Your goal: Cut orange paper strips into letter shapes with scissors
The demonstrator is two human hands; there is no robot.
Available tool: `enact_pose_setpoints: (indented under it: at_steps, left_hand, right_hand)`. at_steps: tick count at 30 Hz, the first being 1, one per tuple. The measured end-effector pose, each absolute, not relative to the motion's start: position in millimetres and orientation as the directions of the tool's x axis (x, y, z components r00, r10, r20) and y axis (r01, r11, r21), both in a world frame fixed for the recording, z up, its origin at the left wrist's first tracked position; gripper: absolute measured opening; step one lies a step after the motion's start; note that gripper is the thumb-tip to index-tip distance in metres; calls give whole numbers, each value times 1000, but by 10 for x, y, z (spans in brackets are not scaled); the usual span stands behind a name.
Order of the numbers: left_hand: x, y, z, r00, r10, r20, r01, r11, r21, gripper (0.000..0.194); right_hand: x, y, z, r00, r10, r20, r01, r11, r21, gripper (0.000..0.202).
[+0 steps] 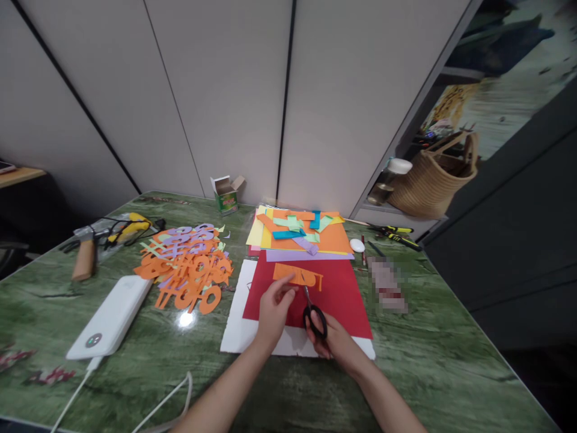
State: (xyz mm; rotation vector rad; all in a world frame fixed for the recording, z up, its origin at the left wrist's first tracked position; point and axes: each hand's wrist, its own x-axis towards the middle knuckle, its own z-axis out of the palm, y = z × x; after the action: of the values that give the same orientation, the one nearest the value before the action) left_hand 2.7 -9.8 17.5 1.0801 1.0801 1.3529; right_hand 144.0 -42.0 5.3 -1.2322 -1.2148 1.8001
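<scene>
My left hand (276, 304) is closed on the near edge of an orange paper strip (285, 272), held just over a red sheet (265, 300). In my right hand (331, 337) is a pair of scissors (315, 322) with black handles, fingers through the loops. Its blades meet the right part of the strip, where a rounded edge and a narrow dangling piece show. Under the red sheet lies a white sheet (233, 328). Just beyond, coloured sheets (336, 242) are stacked with orange, green, blue and purple paper scraps (288, 234) on top.
Left of the sheets is a heap of cut paper shapes (193, 264), with a white power bank (110, 316) and its cable nearer me. A small green box (225, 195) stands by the wall. Pliers (394, 234) and a white oval object (357, 245) lie to the right.
</scene>
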Motion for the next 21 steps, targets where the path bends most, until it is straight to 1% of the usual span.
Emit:
enact_pose_setpoints:
  at_steps: [15, 21]
  left_hand:
    - [52, -128, 108, -10, 998, 66, -124, -66, 990, 39]
    - [43, -90, 78, -12, 999, 44, -153, -45, 987, 36]
  right_hand:
    - [1417, -422, 69, -327, 885, -330, -23, -356, -934, 41]
    - [1421, -404, 64, -301, 879, -371, -55, -404, -913, 41]
